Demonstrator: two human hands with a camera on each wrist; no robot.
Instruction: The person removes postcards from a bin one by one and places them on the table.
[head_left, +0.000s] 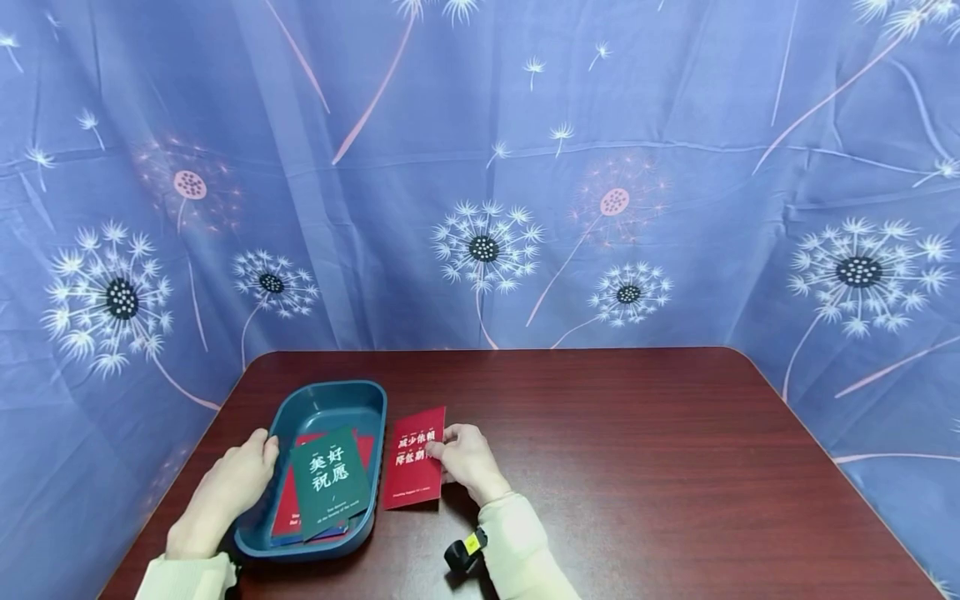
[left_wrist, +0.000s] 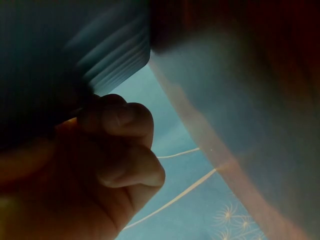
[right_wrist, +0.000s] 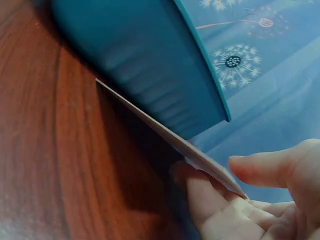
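A teal plastic basin (head_left: 313, 398) stands at the left of the table. My left hand (head_left: 231, 487) holds its left rim, thumb on top; in the left wrist view the curled fingers (left_wrist: 132, 120) are right at the basin's dark underside. Inside the basin a green card (head_left: 332, 485) with white characters lies over red cards (head_left: 288, 504) and a bit of blue. Just right of the basin, my right hand (head_left: 471, 460) pinches a red card (head_left: 408, 479) with white characters by its right edge. In the right wrist view this card (right_wrist: 165, 132) is tilted, seen edge-on beside the basin wall.
The dark reddish wooden table (head_left: 637, 450) extends to the right of my hands. Behind it hangs a blue curtain (head_left: 390, 208) with dandelion prints, which also runs along both sides. A small black device with a yellow label (head_left: 471, 546) is at my right wrist.
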